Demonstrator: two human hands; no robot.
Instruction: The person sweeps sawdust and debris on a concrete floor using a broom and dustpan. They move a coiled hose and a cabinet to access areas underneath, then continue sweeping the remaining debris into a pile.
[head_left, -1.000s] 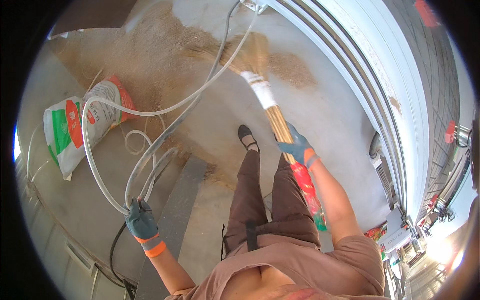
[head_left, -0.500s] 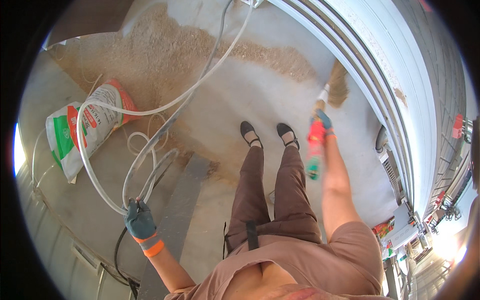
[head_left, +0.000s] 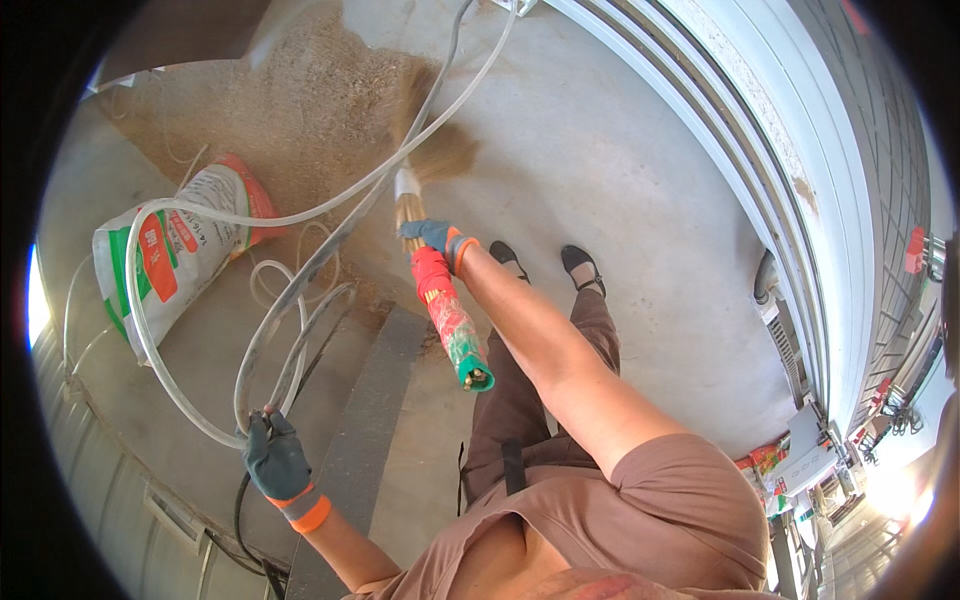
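Broom (head_left: 430, 270) slanted at the edge of brown grit (head_left: 300, 100) on the floor (head_left: 660, 280), right hand (head_left: 428, 234) fingers wrapped round its shaft (head_left: 408, 208), left hand (head_left: 280, 463) fingers closed round hoses (head_left: 322, 258); low, short strokes, hoses held clear, seemed best

Right hand (head_left: 430, 236): gloved — closed around the broom (head_left: 409, 207)
Bristles (head_left: 443, 152): blurred, at the brown debris (head_left: 310, 110)
Left hand (head_left: 278, 458): gloved — gripping looped hoses (head_left: 300, 284)
Sack (head_left: 196, 245): lying near the debris

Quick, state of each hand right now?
Left hand: closed, holding a clear plastic hose and a grey flexible hose.
Right hand: closed, holding a straw broom with red-and-green wrapped handle.
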